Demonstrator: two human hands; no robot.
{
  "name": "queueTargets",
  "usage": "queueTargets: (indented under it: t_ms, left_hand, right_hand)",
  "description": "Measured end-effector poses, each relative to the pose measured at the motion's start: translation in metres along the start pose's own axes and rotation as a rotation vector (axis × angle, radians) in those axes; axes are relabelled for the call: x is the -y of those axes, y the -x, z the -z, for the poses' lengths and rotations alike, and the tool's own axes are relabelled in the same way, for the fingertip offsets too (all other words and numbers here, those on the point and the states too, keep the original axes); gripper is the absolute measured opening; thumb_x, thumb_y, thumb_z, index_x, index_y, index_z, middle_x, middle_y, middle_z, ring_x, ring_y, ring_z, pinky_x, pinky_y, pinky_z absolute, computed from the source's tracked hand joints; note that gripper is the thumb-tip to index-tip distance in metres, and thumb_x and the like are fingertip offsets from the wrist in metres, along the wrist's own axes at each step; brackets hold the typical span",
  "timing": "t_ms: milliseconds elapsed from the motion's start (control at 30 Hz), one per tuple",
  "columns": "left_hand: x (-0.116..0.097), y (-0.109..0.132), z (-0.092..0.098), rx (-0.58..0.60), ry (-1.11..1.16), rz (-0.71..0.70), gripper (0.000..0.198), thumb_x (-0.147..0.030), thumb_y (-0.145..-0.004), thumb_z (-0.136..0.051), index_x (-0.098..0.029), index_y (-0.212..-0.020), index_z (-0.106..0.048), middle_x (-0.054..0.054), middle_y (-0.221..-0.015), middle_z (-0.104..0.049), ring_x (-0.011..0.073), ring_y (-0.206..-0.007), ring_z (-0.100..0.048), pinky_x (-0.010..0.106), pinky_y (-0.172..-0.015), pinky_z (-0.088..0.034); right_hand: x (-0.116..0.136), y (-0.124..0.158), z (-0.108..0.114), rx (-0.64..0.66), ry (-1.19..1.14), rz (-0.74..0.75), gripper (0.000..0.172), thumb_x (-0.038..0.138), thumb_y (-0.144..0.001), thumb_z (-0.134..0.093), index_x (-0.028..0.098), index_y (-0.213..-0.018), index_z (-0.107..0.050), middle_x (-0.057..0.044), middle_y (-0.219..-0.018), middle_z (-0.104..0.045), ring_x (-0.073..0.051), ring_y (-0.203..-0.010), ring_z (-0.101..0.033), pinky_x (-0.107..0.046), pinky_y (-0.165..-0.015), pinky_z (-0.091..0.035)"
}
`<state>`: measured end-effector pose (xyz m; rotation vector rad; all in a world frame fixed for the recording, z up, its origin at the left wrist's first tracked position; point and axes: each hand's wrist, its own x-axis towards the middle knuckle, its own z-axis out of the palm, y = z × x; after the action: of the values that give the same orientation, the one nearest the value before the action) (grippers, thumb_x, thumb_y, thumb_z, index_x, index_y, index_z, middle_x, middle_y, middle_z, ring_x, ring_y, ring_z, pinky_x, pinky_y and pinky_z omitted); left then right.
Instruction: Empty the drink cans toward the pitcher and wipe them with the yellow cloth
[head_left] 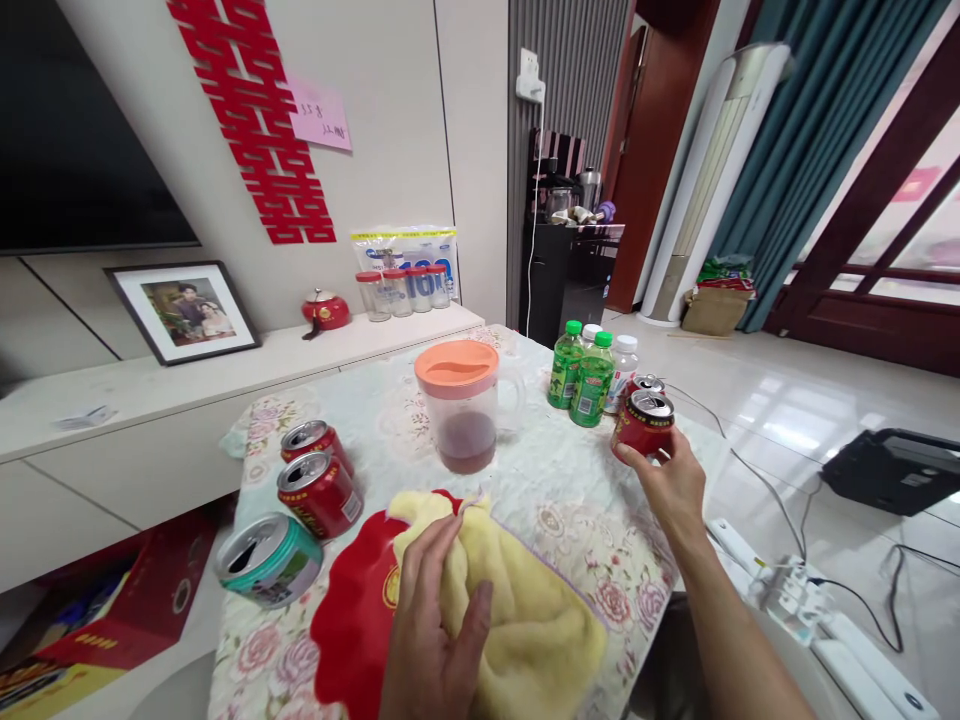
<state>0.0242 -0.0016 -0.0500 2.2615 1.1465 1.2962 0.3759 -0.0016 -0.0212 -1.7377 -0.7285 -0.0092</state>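
Note:
My right hand [675, 480] is closed around a red drink can [640, 436] at the table's right edge, thumb on its near side. Just behind stands another red can [646, 383], mostly hidden. My left hand [435, 610] lies with fingers stretched out on a crumpled yellow towel [536, 610], thumb apart from the fingers. Beneath the towel is a red scalloped plate [349, 620], partly covered. A clear pitcher [463, 430] with an orange lid holds some dark liquid beyond the towel. Two red cans [319, 492] and a teal can [270, 560] stand open at the left.
Green-capped bottles [591, 385] and white-capped bottles [624, 365] cluster near the right cans. The table has a floral cloth [270, 640]. A low cabinet [285, 370] behind bears a framed photo [184, 312] and glass jars [405, 292]. Power strips [795, 600] lie at right.

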Motion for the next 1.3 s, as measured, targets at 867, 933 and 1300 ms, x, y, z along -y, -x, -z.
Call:
queueTargets:
  t_ms: [867, 933, 1300]
  left_hand:
    - [-0.011, 0.011, -0.018, -0.095, 0.142, 0.097, 0.035, -0.041, -0.107, -0.058, -0.026, -0.137, -0.069, 0.014, -0.142, -0.071, 0.034, -0.134, -0.07, 0.052, -0.107, -0.063]
    - [-0.011, 0.009, -0.016, -0.103, 0.132, 0.07, 0.033, -0.036, -0.108, -0.057, -0.027, -0.138, -0.068, 0.013, -0.141, -0.071, 0.0323, -0.132, -0.071, 0.051, -0.107, -0.063]
    - [-0.025, 0.002, 0.007, -0.085, 0.122, -0.104, 0.053, -0.012, -0.098, -0.058, -0.025, -0.149, -0.054, 0.015, -0.139, -0.07, 0.0288, -0.131, -0.071, 0.045, -0.107, -0.064]
  right_hand:
    - [-0.054, -0.029, -0.043, -0.029, 0.357, 0.084, 0.074, 0.07, -0.077, -0.061, 0.015, -0.126, -0.066, -0.019, -0.11, -0.068, -0.036, -0.097, -0.061, -0.052, -0.091, -0.052]
    - [-0.053, -0.029, -0.044, -0.03, 0.365, 0.081, 0.073, 0.07, -0.076, -0.059, 0.015, -0.124, -0.066, -0.021, -0.112, -0.07, -0.038, -0.101, -0.062, -0.054, -0.093, -0.052]
    - [-0.024, -0.001, -0.019, -0.015, 0.219, -0.154, 0.043, 0.066, -0.061, -0.061, 0.034, -0.089, -0.053, -0.018, -0.091, -0.07, -0.047, -0.093, -0.07, -0.063, -0.094, -0.05]
